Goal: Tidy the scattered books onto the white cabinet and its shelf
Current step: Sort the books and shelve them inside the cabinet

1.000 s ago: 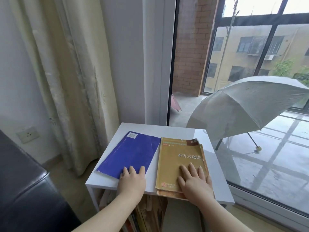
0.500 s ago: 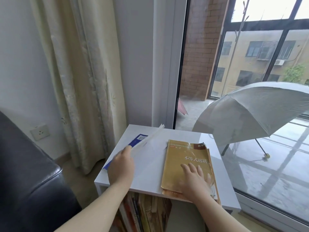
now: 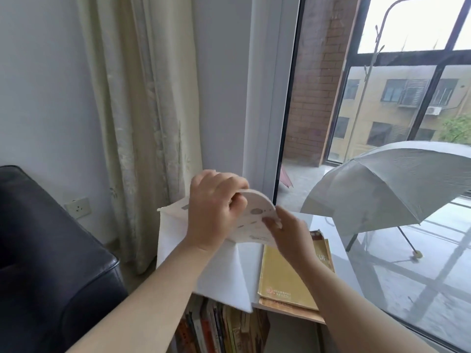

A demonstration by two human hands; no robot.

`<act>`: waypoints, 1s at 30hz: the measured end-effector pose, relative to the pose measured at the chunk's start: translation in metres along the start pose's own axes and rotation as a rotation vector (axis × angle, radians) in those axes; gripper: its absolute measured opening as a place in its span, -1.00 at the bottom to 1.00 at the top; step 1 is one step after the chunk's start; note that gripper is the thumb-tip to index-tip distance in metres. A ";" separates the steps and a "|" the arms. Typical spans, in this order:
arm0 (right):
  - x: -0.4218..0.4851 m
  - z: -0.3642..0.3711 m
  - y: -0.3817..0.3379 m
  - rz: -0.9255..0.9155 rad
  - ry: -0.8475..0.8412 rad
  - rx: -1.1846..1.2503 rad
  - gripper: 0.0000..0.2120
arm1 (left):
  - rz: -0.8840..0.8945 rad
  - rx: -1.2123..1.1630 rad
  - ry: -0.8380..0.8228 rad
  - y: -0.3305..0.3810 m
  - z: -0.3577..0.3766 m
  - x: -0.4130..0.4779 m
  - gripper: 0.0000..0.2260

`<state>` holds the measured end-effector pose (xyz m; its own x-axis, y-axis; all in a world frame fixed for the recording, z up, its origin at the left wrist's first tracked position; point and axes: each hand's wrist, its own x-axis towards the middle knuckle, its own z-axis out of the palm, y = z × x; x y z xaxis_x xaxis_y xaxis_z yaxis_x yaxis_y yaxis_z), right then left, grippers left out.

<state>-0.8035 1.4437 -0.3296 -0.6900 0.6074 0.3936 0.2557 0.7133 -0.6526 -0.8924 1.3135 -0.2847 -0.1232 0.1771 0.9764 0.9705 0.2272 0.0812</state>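
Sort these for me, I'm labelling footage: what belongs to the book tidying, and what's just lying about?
Job: open book, yellow book, shelved books, cabinet.
Lying about: umbrella, sofa, curtain, socket.

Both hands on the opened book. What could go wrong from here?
1. Left hand and right hand sharply bend a page of the open book; it could crease or tear.
2. The yellow book lies at the cabinet front edge under the right forearm; a nudge might push it off.
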 end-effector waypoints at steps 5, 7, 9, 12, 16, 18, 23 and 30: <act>0.001 -0.014 0.000 0.171 0.243 0.251 -0.94 | -0.037 0.120 -0.167 0.007 0.010 0.009 -0.65; 0.002 -0.019 0.004 0.219 0.260 0.350 -0.88 | -0.078 0.128 -0.203 0.007 0.016 0.004 -0.67; 0.003 -0.023 0.008 0.250 0.275 0.435 -0.88 | -0.125 0.145 -0.175 0.009 0.019 -0.003 -0.68; 0.001 -0.031 0.019 0.323 0.305 0.571 -0.80 | -0.130 0.270 -0.083 0.014 0.021 -0.009 -0.65; -0.008 -0.038 0.036 0.429 0.248 0.705 -0.81 | -0.724 0.262 -0.249 0.017 0.019 0.005 -0.51; -0.012 -0.039 0.042 0.484 0.212 0.741 -0.81 | -1.123 -0.136 -0.470 0.017 0.021 0.010 -0.49; -0.016 -0.038 0.064 0.591 0.191 0.743 -0.82 | -1.171 -0.859 -0.941 0.043 0.028 -0.002 -0.58; -0.029 -0.047 0.090 0.716 0.033 0.708 -0.90 | -1.521 -0.538 -0.861 0.034 0.075 -0.057 -0.76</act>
<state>-0.7285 1.5063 -0.3692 -0.5093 0.8289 -0.2312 0.1345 -0.1886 -0.9728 -0.8678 1.3825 -0.3529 -0.7516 0.5611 -0.3467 -0.1412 0.3765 0.9156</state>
